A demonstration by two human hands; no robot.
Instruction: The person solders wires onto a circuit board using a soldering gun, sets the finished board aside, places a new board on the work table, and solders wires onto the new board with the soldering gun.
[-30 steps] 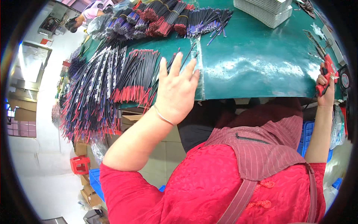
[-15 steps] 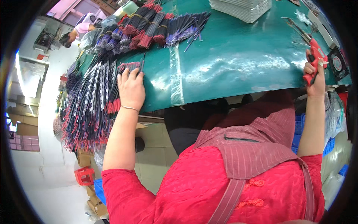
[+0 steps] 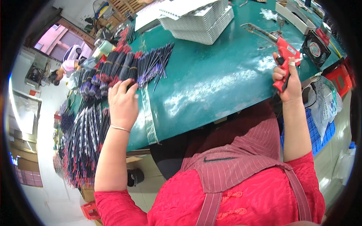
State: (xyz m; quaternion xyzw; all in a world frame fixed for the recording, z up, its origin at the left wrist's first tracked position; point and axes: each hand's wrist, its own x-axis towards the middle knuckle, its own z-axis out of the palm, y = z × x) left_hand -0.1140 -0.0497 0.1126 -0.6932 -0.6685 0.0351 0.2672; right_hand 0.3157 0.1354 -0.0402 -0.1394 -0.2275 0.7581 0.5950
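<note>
My right hand [image 3: 288, 81] is wrapped round the red handle of a soldering gun [image 3: 286, 48]. Its metal tip points up and left above the green table, and a pale strip circles one of my fingers. Out to the left, my left hand [image 3: 123, 105] hangs palm down with the fingers apart and nothing visible in its grasp. Just beyond its fingertips lie banded bundles of black wires [image 3: 126, 67] with red ends, beside a looser batch with purple ends [image 3: 152, 64]. Left of my wrist, a large spread of black wires [image 3: 85, 135] with red tips drapes over the table edge.
A stack of white ribbed trays [image 3: 203, 26] stands at the back of the green table [image 3: 203, 79]. At right are a black fan [image 3: 316, 49] and a long pale box [image 3: 296, 17]. A blue crate [image 3: 318, 132] sits below. Another person [image 3: 64, 71] is far left.
The view has swung, so the table appears tilted and more of its back shows. My left hand has lifted off the wires at the table edge toward the banded bundles. The soldering gun stays in my right.
</note>
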